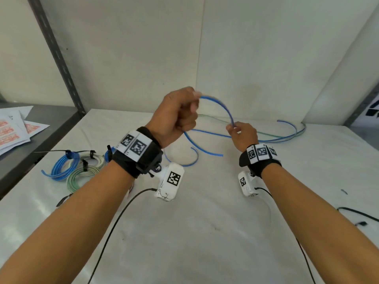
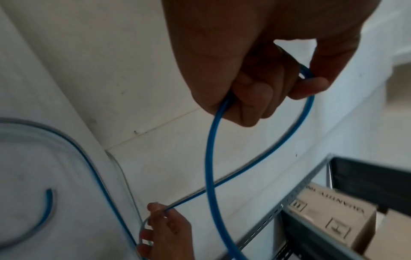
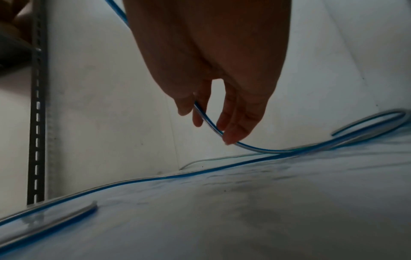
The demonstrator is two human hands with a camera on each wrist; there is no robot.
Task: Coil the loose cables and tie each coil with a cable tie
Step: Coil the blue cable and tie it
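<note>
The blue cable (image 1: 220, 107) was held above the white tabletop (image 1: 205, 232) by both hands. The left hand (image 1: 176, 115) was clenched around it, raised higher than the right hand (image 1: 243, 134); in the left wrist view one run of cable (image 2: 211, 158) was seen leaving the bottom of the fist and another arching out beside the thumb. The right hand, to the right of the left hand and lower, pinched the cable between thumb and fingertips (image 3: 229, 137), the remaining fingers only loosely bent. Between the two hands an open loop was formed. Beyond the right hand the cable trailed along the tabletop toward the back right corner, where it doubled back beside a paler greenish cable (image 1: 272, 138). A cut end (image 1: 220, 155) lay on the tabletop below the loop. To the left of the left forearm, tied coils (image 1: 75, 169) in blue, white and green were lying on the tabletop, bound with black cable ties (image 1: 84, 163). Printed sheets (image 1: 14, 128) were lying on a grey shelf (image 1: 51, 119) further left of the coils.
</note>
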